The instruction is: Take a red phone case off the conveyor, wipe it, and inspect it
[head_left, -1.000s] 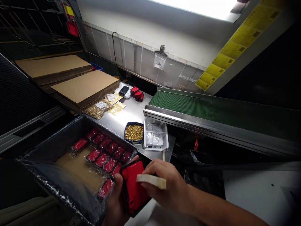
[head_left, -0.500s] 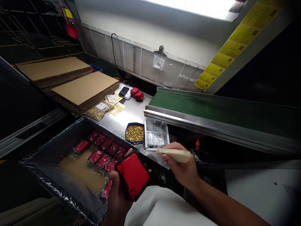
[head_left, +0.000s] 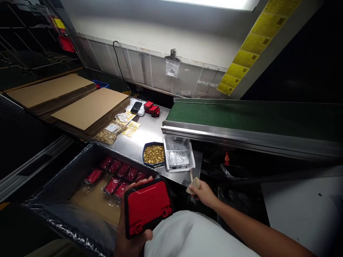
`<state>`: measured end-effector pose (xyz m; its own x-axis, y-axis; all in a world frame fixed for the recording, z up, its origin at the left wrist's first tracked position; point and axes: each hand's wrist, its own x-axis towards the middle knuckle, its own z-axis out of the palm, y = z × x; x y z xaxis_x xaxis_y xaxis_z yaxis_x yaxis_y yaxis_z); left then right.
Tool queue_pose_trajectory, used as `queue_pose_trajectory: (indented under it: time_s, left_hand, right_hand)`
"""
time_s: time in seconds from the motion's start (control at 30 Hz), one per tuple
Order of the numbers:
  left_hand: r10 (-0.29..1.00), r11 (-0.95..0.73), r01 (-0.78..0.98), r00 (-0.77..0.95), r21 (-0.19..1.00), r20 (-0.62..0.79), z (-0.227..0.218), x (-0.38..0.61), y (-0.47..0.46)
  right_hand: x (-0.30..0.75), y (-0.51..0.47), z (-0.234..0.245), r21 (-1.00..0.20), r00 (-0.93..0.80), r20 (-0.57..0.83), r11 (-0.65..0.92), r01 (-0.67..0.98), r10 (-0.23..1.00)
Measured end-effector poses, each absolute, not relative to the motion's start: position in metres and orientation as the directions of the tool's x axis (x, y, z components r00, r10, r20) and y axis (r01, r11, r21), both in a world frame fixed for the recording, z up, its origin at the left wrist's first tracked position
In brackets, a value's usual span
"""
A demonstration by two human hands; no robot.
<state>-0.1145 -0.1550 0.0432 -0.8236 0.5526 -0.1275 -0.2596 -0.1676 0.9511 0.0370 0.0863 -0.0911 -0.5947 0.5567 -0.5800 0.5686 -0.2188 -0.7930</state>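
Left hand (head_left: pixel 131 239) grips the red case (head_left: pixel 148 207), long axis crosswise; right hand (head_left: pixel 205 192) pinches a beige block (head_left: pixel 193 185) at the table's (head_left: pixel 150 132) near edge.

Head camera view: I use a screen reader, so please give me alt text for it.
The left hand grips a red and black case over a plastic-lined bin of wrapped red cases, while the right hand holds a pale flat tool at the steel table's edge. On the table sit a dish of gold parts and a clear tray, beside a green conveyor.

Bright overhead light strip (head_left: pixel 214 3) glares; edges dark, warped.
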Motion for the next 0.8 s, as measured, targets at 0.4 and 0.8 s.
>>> queue_pose_trajectory:
  time_s: [0.4,0.8]
  left_hand:
    - [0.552,-0.246,-0.254,-0.83,0.936,-0.08,0.044,-0.116,-0.147]
    - [0.535,-0.33,-0.294,-0.841,0.897,-0.079,0.031,-0.116,-0.15]
  right_hand:
    - [0.084,0.115,-0.165,-0.536,-0.376,-0.756,-0.177,0.825,0.535]
    - [0.088,0.132,-0.183,-0.518,-0.409,-0.738,-0.061,0.853,0.537]
